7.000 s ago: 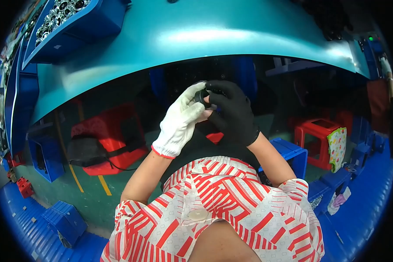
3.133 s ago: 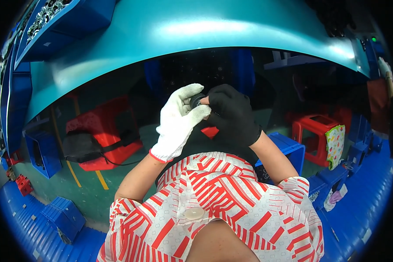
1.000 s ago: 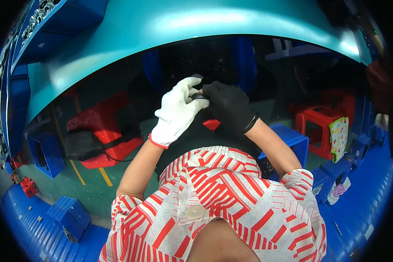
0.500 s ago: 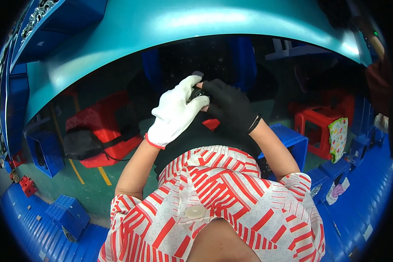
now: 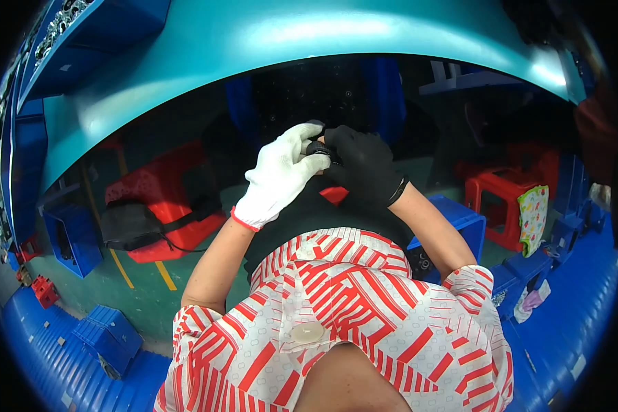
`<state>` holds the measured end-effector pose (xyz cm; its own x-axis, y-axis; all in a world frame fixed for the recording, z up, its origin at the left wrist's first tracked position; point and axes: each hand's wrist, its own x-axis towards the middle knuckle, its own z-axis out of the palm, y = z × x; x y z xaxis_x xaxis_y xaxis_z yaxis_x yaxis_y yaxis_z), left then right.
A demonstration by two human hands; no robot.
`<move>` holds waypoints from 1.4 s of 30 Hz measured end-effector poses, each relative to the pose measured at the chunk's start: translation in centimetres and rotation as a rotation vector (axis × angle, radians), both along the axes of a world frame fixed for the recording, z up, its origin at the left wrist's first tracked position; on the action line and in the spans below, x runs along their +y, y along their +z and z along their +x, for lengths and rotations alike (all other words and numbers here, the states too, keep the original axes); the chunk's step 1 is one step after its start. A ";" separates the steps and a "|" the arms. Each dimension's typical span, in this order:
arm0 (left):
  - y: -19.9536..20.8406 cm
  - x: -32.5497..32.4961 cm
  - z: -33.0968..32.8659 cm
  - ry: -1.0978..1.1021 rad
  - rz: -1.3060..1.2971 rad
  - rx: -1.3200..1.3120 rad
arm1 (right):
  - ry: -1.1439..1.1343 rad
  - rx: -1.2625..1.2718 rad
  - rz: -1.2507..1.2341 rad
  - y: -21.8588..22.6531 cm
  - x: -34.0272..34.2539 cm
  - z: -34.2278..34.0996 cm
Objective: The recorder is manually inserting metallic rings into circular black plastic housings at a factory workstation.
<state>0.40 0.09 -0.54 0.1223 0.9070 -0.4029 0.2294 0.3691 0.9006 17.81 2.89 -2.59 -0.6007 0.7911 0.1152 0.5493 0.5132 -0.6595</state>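
My left hand [image 5: 276, 172], in a white knit glove with a red cuff, pinches a small dark round part [image 5: 317, 148] between thumb and fingers. On the other side of it, my right hand [image 5: 365, 165], in a black glove with bare fingertips, is curled round and closed on the same part. Its palm and most of its fingers hide that side, so the part's exact kind cannot be made out. Both hands meet over my dark-clothed lap. Just beyond them is a blue bin [image 5: 389, 103] with a dark inside, where several tiny ring-like glints show.
A teal tabletop [image 5: 309, 31] curves across the far side. Red stools [image 5: 154, 189] stand left, one bearing a black bag [image 5: 132, 225]. At right are another red stool [image 5: 491, 189] with a patterned cloth [image 5: 533, 220] and a blue crate [image 5: 456, 220]. Metal parts fill a shelf tray at upper left.
My left fingers have shifted slightly to the right round the dark part, and its visible face has turned. My right fingers have drawn back a little to the right.
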 end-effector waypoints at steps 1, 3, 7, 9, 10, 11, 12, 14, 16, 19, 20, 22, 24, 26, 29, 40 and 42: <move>0.1 0.1 -0.2 -0.015 -0.031 -0.032 | -0.003 0.035 -0.045 0.0 -0.1 0.0; 0.6 0.2 -0.2 -0.032 -0.064 -0.063 | -0.008 0.070 -0.093 0.0 -0.3 -0.2; 0.4 0.2 0.2 0.117 -0.122 -0.191 | -0.143 0.263 -0.149 -0.1 -0.5 -0.8; -0.6 -0.1 0.1 0.205 -0.107 -0.250 | -0.159 0.233 -0.122 0.1 -0.4 -0.7; -0.7 -0.2 0.1 0.204 -0.109 -0.249 | -0.113 0.134 -0.119 0.4 -0.2 -0.4; -0.7 -0.4 0.1 0.169 -0.037 -0.114 | -0.066 0.035 -0.116 0.6 -0.1 -0.2; -0.6 -0.4 0.2 0.132 0.035 0.019 | -0.067 0.034 -0.117 0.6 0.0 0.0; -1.0 -0.7 0.4 0.132 0.073 0.044 | -0.027 -0.030 -0.118 0.4 0.2 0.2; -1.0 -0.5 0.6 0.131 0.115 0.072 | -0.061 0.014 -0.135 0.0 0.1 0.2; -0.6 -0.4 0.8 0.143 0.067 0.006 | -0.104 0.034 -0.080 -0.1 0.1 -0.4; -0.7 -0.3 0.8 0.164 0.054 0.002 | -0.113 0.006 -0.005 0.0 0.1 -0.5; -0.6 -0.4 0.9 0.178 0.039 -0.003 | -0.081 0.005 0.020 0.0 0.4 -0.6; -0.5 -0.4 1.1 0.215 0.011 0.015 | -0.047 0.005 0.046 -0.2 0.5 -0.5; -0.1 -0.1 1.2 0.196 -0.010 0.005 | -0.038 0.041 0.062 -0.7 0.4 -0.3; 0.3 0.5 1.1 0.146 -0.075 -0.024 | -0.043 0.015 0.029 -0.5 0.1 0.0; -0.2 0.5 0.9 0.132 -0.154 -0.206 | -0.016 0.311 -0.400 -1.1 0.6 1.4; -0.9 0.0 1.1 0.191 -0.053 -0.334 | -0.030 0.331 -0.476 -0.7 0.6 1.4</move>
<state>1.53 0.13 -1.48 0.0857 0.9052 -0.4163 -0.1501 0.4248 0.8927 19.24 3.45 -3.33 -0.5699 0.8178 -0.0796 0.2841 0.1053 -0.9530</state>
